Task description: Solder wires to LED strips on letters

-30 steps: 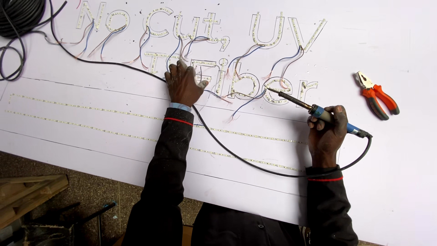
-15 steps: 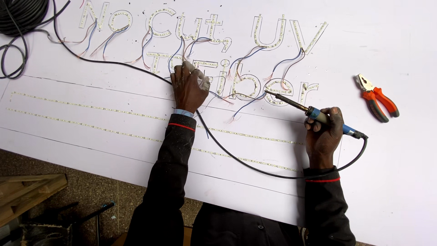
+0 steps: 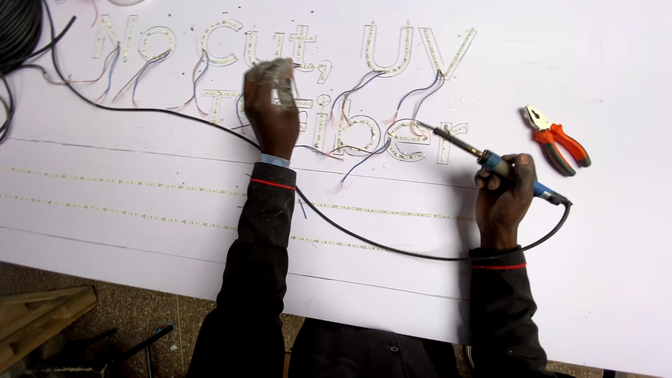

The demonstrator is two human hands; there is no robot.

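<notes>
Soldering iron (image 3: 490, 162) pinched in right hand (image 3: 505, 199) fingers, left hand (image 3: 274, 106) blurred, fingers' state unclear, on white board (image 3: 616, 84)

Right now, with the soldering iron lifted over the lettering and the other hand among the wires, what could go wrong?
1. The soldering iron in the right hand points its tip toward the thin wires looping between the letters; a slip could likely scorch their insulation.
2. Its black cord runs across the white board under the left hand and forearm; a snag might jerk the iron.
3. The left hand is blurred among the wires near the tip's path, so a burn seems possible.
</notes>
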